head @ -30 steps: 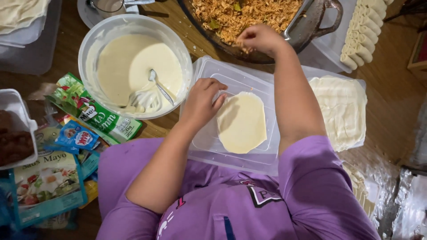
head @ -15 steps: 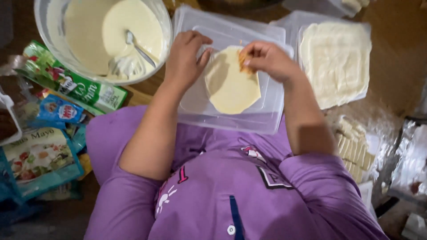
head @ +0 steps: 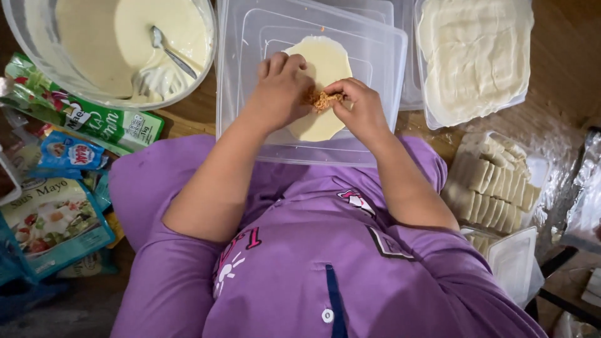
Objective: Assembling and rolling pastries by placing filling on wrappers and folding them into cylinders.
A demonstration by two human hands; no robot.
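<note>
View from above, looking down at a person in a purple shirt w/ 2 bare hands at work over a wooden bench [head: 188, 122]. 1 pale round wrapper [head: 325, 66] lies flat on 1 clear plastic lid [head: 250, 75], set centre of the view. Left hand [head: 282, 87] rests palm-down on the wrapper's left edge, fingers curled, not grasping anything. Right hand [head: 360, 106] pinches 1 small clump of orange-brown shredded filling [head: 322, 99] between thumb & fingertips, right over the wrapper's middle, touching or just above it; can't tell which. Both hands meet at the filling. Top left: 1 clear bowl [head: 206, 37] of creamy pale batter w/ 1 metal spoon [head: 169, 53] lying in it. Top right: 1 clear tray [head: 432, 116] holding a stack of pale flat wrapper sheets [head: 476, 53]; exact no. of sheets can't be counted. Right, near the person's elbow: 1 container of finished pale rolls [head: 491, 181] lined side by side, approx 8 visible, some hidden. Left edge: several sauce pouches, at least 3 told apart: 1 green [head: 87, 119], 1 small blue [head: 69, 153], 1 teal w/ a food picture [head: 53, 225].
</note>
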